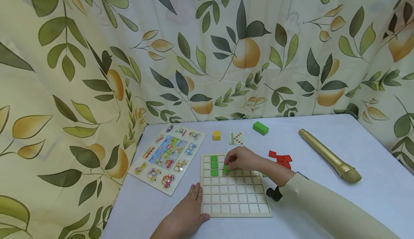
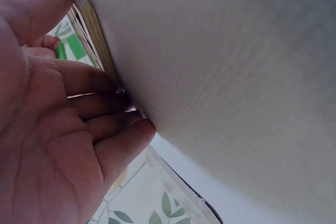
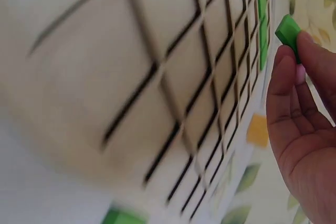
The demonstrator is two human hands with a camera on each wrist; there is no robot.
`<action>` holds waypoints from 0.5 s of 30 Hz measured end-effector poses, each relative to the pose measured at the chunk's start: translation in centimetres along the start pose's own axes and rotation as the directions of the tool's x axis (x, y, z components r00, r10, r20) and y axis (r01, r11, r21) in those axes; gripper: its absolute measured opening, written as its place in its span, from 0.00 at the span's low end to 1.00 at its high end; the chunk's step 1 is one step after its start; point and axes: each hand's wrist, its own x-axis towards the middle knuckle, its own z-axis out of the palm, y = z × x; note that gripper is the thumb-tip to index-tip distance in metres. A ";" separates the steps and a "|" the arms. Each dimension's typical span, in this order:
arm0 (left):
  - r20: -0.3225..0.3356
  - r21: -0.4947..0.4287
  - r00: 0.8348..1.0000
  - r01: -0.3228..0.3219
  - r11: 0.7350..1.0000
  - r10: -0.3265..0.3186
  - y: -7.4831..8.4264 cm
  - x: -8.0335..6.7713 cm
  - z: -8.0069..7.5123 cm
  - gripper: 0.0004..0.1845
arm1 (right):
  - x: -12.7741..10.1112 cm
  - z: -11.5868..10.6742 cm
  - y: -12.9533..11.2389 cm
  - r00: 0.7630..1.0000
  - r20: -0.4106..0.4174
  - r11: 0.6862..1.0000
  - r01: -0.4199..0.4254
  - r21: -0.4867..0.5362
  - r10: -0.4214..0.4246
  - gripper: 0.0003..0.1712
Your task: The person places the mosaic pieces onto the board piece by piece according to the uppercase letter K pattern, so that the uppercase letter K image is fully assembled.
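A pale wooden grid board (image 1: 237, 208) lies on the white table. Several green square tiles (image 1: 214, 165) form a short column in its upper left cells. My right hand (image 1: 242, 159) is over the upper rows, pinching one green square tile (image 3: 289, 32) between thumb and fingertips. In the right wrist view that tile is tilted and apart from the grid. My left hand (image 1: 188, 208) rests on the table along the board's left edge, fingers straight and fingertips at the frame. The left wrist view shows its palm (image 2: 50, 150) beside the board's side.
A picture puzzle board (image 1: 145, 174) lies to the left. Behind the grid are a yellow block (image 1: 216, 135), a small pattern card (image 1: 237, 138) and a green block (image 1: 260, 128). Red tiles (image 1: 284, 164) lie beyond my right forearm, with a gold microphone-shaped object (image 1: 328, 154) farther right.
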 end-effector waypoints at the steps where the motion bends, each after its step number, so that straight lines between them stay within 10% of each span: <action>1: -0.001 0.001 1.000 0.000 1.000 0.000 0.0 0.0 0.0 0.48 | 0.2 0.4 -0.3 1.000 0.008 1.000 0.012 0.007 -0.012 0.03; 15: 0.006 0.009 1.000 0.000 1.000 0.000 -0.1 -0.1 0.0 0.48 | 1.7 4.6 -1.4 0.998 0.033 0.998 0.055 -0.016 -0.055 0.03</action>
